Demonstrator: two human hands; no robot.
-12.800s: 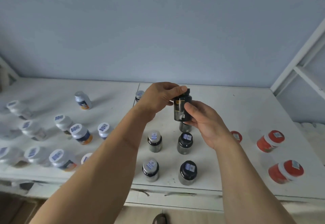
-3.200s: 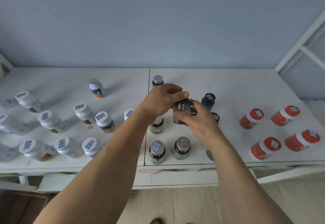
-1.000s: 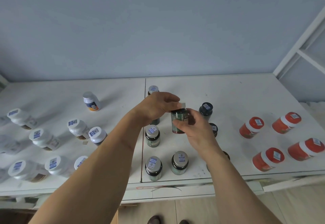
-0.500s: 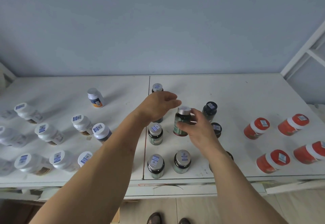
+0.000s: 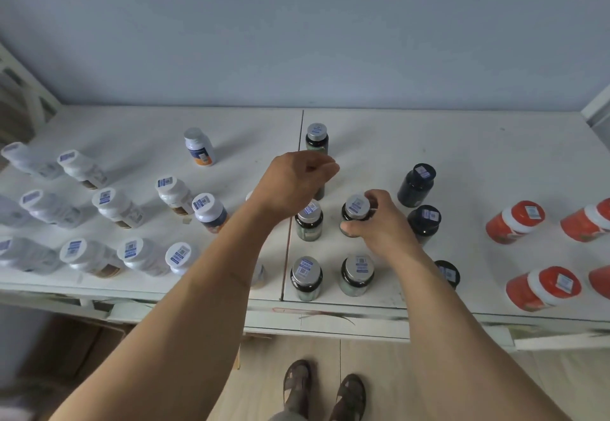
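Note:
My right hand grips a dark green bottle with a silver lid, which stands on the white table in a grid of like bottles. Its neighbours are one to the left, two in front and one at the back. My left hand hovers above the table just behind and left of them, fingers loosely curled and holding nothing. It partly hides another bottle behind it.
Three black-lidded dark bottles stand right of my right hand. Several red jars lie at the far right, and several white bottles cover the left table. A seam splits the two tabletops. My feet are below the front edge.
My right hand has lowered the silver-lidded bottle onto the table into the grid. My left hand has let go of its lid and drawn back to the left, fingers curling.

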